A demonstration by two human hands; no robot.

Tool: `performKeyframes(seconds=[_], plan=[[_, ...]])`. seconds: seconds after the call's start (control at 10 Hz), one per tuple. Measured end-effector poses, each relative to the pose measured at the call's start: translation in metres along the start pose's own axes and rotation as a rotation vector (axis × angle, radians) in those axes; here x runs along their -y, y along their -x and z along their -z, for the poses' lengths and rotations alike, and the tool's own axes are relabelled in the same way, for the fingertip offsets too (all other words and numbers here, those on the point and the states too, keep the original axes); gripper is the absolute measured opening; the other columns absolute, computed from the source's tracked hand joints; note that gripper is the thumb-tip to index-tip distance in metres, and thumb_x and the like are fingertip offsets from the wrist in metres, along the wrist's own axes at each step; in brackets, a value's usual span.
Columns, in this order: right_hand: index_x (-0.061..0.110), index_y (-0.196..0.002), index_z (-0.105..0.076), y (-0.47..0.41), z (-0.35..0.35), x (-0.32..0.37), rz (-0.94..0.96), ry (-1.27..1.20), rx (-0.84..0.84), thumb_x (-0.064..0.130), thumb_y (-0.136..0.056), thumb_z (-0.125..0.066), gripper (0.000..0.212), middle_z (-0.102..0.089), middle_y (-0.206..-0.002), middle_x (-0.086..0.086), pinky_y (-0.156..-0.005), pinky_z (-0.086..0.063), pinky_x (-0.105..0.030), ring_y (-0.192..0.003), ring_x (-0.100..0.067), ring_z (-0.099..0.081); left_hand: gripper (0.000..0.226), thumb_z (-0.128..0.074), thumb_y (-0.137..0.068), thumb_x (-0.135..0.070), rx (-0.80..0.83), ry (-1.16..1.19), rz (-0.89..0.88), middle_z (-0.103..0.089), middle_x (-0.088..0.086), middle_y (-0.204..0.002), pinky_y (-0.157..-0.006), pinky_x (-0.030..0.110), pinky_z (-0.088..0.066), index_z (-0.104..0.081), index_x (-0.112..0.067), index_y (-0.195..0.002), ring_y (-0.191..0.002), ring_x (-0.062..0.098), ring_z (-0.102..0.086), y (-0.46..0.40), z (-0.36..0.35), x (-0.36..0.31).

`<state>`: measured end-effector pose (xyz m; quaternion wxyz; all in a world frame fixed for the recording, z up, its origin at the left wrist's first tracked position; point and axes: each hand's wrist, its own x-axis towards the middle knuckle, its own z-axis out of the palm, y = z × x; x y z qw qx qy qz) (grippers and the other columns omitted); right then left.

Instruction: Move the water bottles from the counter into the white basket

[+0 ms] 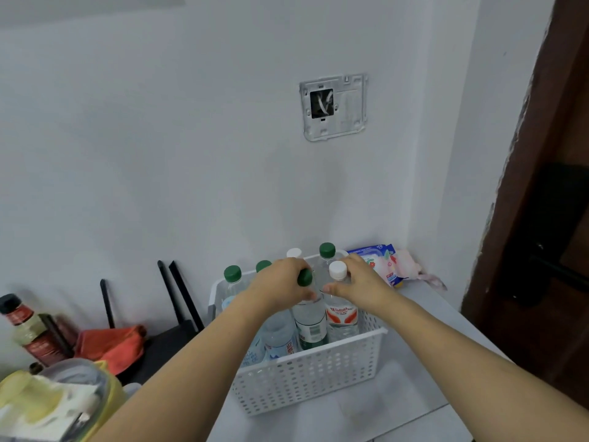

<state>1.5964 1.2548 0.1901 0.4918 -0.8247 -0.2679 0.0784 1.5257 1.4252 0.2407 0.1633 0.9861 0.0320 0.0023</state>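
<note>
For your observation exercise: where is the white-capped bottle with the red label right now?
In the head view it stands upright in the white basket, at its front right, beside a green-labelled bottle. The red-labelled bottle is under the right hand.

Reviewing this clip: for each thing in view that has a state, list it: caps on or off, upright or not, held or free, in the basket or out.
White basket: upright on the counter, holding bottles.
Green-capped bottle: capped, upright in basket, gripped by left hand.
White-capped bottle: capped, upright in basket, gripped by right hand.
Rear bottles: capped, upright in basket, free.
Sauce bottle: capped, tilted, outside basket.
</note>
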Motion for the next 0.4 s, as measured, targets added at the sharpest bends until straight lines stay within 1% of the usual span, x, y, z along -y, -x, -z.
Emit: performKeyframes(seconds=[0.1, 0.2, 0.3, 0.4], plan=[[0.030, -0.118, -0.053, 0.007, 0.000, 0.007, -0.028, 0.000, -0.011, 0.026, -0.076, -0.079, 0.050, -0.058, -0.113, 0.010, -0.083, -0.047, -0.027, -0.103, -0.009, -0.056, 0.034, -0.075, -0.081, -0.035, 0.003, -0.071, 0.004, -0.065, 0.001, -0.097, -0.077, 0.039, -0.055, -0.061, -0.018, -0.107, -0.085, 0.020, -0.061, 0.003, 0.001, -0.005], [0.025, -0.129, -0.047, 0.014, 0.001, 0.014, -0.081, 0.037, -0.068, 0.027, -0.076, -0.078, 0.061, -0.055, -0.126, 0.005, -0.086, -0.043, -0.028, -0.106, -0.012, -0.053, 0.042, -0.074, -0.083, -0.031, -0.002, -0.065, 0.008, -0.065, 0.004, -0.110, -0.085, 0.037, -0.053, -0.060, -0.016, -0.120, -0.096, 0.022, -0.061, 0.006, 0.001, -0.007], [0.021, -0.132, -0.045, 0.025, 0.001, 0.033, -0.082, 0.091, -0.143, 0.031, -0.081, -0.072, 0.059, -0.051, -0.132, 0.000, -0.088, -0.041, -0.029, -0.109, -0.014, -0.049, 0.049, -0.072, -0.086, -0.029, -0.072, -0.011, 0.011, -0.062, 0.006, -0.126, -0.091, 0.037, -0.048, -0.057, -0.015, -0.130, -0.110, 0.024, -0.059, 0.019, 0.008, -0.006], [0.021, -0.134, -0.043, 0.038, 0.001, 0.049, 0.018, 0.155, -0.171, 0.033, -0.085, -0.067, 0.055, -0.048, -0.135, -0.001, -0.093, -0.036, -0.027, -0.119, -0.015, -0.047, 0.057, -0.067, -0.092, -0.029, -0.253, 0.002, 0.014, -0.051, 0.006, -0.143, -0.104, 0.037, -0.039, -0.047, -0.014, -0.142, -0.128, 0.025, -0.049, 0.032, 0.018, 0.002]])
